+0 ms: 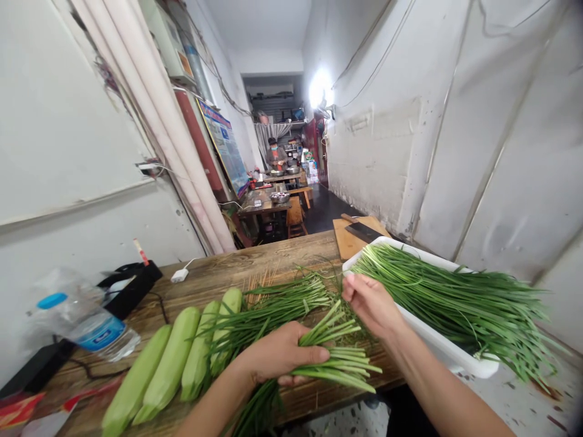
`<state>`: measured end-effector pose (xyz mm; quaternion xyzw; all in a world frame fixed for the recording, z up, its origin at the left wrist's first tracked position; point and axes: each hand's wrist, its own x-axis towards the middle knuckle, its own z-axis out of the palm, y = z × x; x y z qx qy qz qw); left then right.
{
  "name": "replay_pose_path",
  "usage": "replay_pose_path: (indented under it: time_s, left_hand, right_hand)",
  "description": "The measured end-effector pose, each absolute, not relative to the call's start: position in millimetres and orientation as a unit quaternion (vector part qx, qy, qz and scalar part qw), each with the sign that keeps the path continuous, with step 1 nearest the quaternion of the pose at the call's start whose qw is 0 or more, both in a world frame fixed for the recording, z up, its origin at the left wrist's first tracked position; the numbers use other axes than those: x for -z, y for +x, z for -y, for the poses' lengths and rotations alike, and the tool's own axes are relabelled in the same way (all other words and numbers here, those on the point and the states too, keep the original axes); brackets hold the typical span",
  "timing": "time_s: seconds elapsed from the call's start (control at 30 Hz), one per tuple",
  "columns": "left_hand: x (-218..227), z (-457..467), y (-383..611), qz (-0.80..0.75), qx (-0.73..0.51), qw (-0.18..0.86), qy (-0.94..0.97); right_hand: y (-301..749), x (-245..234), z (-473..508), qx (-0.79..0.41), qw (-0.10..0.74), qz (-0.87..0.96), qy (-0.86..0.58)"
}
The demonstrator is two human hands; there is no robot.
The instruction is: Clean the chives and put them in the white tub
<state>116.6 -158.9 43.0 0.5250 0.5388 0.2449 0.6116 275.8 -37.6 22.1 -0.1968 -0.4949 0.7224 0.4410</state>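
Observation:
My left hand is wrapped round a bunch of garlic chives, its pale cut ends pointing right and its green leaves hanging down to the left. Just beyond, my right hand is raised beside the white tray, thumb and fingers pinched together; whatever is between them, if anything, is too small to tell. More garlic chives lie on the wooden table behind my left hand, with thin trimmings scattered near their ends. A large heap of garlic chives fills the tray and hangs over its right end.
Several pale green zucchini lie left of my left hand. Beyond them are thin wooden skewers, a plastic water bottle and a black box. A cleaver rests on a cutting board. Farther back, a person is at another table.

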Motion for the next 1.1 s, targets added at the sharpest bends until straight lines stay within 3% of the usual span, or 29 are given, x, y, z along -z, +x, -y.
replay_pose_path:
  time_s: [0.1,0.2,0.4,0.53,0.9,1.0,1.1]
  left_hand:
    - [-34.5,157.3,113.5,-0.584,-0.259,0.584,0.501]
    - [-26.4,153.3,111.1,-0.615,-0.268,0.562,0.483]
    - [-26.5,148.1,109.1,-0.603,-0.257,0.552,0.516]
    - [-28.2,150.5,108.5,-0.588,-0.249,0.565,0.523]
    - [-33.7,151.6,109.7,-0.572,-0.213,0.598,0.519]
    - [-34.0,151.2,110.4,-0.574,-0.206,0.596,0.523]
    - [-35.2,150.6,113.1,-0.569,-0.212,0.597,0.525]
  right_hand:
    - [283.3,-28.2,29.4,-0.639,0.512,0.54,-0.196]
    - [292.8,-40.2,28.8,-0.456,0.543,0.688,-0.156]
    - [292.7,-59.2,33.5,-0.105,0.337,0.935,-0.004]
    - [288.4,-65.0,35.7,0.0,0.244,0.97,-0.018]
    - [293.7,-61.4,34.6,0.01,0.235,0.972,0.017]
    - [291.8,-53.9,37.7,-0.122,0.262,0.957,0.022]
    - [284.3,-41.8,43.9,-0.365,0.312,0.877,-0.02]
